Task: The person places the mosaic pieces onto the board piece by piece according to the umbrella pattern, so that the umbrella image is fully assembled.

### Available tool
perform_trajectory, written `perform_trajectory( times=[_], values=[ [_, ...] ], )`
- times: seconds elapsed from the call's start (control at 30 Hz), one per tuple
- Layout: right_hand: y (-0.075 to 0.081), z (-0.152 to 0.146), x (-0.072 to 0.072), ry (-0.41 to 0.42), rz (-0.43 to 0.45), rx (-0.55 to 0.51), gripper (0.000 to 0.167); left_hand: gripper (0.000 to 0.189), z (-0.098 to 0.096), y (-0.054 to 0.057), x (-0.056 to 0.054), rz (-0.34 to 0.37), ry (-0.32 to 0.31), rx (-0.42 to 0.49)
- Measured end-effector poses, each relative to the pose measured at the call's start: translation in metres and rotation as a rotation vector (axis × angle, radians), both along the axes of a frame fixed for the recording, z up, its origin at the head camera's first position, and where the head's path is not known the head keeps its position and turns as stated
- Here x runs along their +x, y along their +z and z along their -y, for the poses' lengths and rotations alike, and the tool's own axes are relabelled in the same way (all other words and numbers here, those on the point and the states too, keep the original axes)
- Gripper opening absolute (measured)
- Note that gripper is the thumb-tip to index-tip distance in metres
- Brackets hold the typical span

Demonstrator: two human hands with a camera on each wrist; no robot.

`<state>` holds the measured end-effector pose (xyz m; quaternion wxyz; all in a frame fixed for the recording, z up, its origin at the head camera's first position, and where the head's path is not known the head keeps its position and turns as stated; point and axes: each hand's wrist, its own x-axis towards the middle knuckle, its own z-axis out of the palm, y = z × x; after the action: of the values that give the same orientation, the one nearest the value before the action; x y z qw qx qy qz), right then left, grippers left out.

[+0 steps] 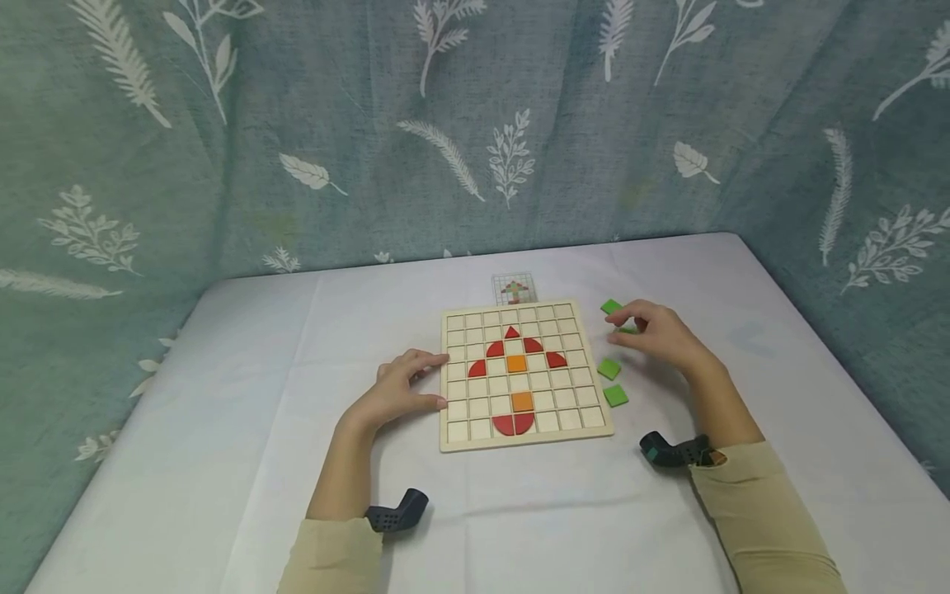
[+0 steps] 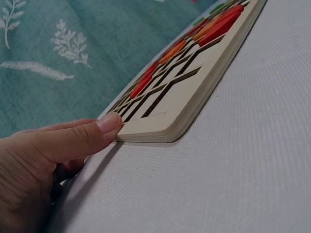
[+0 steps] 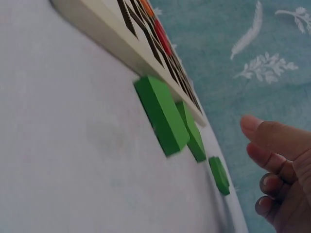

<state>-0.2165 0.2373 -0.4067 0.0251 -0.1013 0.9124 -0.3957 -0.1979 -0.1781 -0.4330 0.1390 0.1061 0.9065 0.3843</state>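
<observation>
A square wooden grid board [image 1: 481, 444] lies on the table with red and orange tiles in its cells. My left hand [image 1: 401, 389] rests at its left edge, thumb and index finger spread apart along it. In the left wrist view the thumb [image 2: 109, 124] touches the board near its corner. To the right of the board, my right hand [image 1: 660, 334] hovers over green square tiles, with a gap between thumb and index finger. Two green tiles [image 1: 615, 396] lie nearer me; another green tile [image 1: 612, 306] is by the fingertips, and one beneath them is partly hidden.
Behind the board lies a small pattern card [image 1: 514, 285] with a coloured figure on a grid, partly covered by the board's far edge. A white cloth covers the table [image 1: 252, 429]. A leaf-patterned curtain [image 1: 356, 148] hangs behind it.
</observation>
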Motion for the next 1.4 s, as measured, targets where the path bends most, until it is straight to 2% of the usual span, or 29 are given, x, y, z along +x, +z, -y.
perform_trajectory(
  times=[0.27,0.6,0.8,1.0,1.2,1.4],
  values=[
    [-0.004,-0.016,-0.002,-0.035,0.002,0.038,0.037,0.072,0.000,0.000,-0.002,-0.008,-0.004,-0.002],
    [-0.013,-0.014,-0.002,-0.070,0.051,0.091,0.040,0.072,-0.001,-0.001,-0.002,-0.006,-0.007,-0.002],
    [-0.015,-0.013,-0.001,-0.082,0.041,0.108,0.037,0.071,-0.001,0.000,-0.002,-0.002,-0.008,0.003],
    [-0.013,-0.013,0.000,-0.094,0.025,0.111,0.034,0.070,-0.002,0.000,-0.002,-0.007,-0.012,0.001],
    [-0.008,-0.009,-0.001,-0.047,-0.023,0.070,0.031,0.071,0.000,0.000,0.000,-0.001,-0.001,-0.001],
    [0.000,-0.002,0.000,-0.039,-0.011,0.033,0.029,0.072,0.001,0.001,0.000,0.002,-0.002,-0.006]
  ],
)
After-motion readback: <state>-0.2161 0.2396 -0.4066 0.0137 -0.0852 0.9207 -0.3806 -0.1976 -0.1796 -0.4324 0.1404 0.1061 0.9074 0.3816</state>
